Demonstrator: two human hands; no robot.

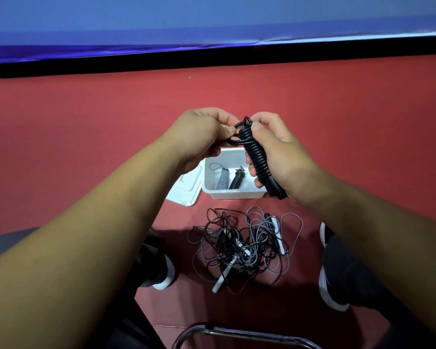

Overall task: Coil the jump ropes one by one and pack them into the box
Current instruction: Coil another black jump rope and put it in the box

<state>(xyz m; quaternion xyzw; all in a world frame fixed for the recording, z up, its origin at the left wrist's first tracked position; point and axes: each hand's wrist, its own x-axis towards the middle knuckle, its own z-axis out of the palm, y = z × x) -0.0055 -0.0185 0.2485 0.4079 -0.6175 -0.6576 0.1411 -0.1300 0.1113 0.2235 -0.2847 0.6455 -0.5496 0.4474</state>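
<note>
The black jump rope [256, 152] is showing a smooth, glossy plastic coating along its coils. The white box [233, 194] and its lid [186, 190] are looking like smooth plastic. The red floor [86, 122] is appearing matt, while the chair tube [247, 334] at its near edge is gleaming like polished metal.

Jump rope [256, 152] end hidden in left hand [202, 137], box [233, 195] corner behind right hand [290, 162], chair frame [237, 332] cut off below

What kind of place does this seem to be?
Probably an indoor sports room: red floor, blue sheet along the far side, tangled jump ropes near a white box.
</note>
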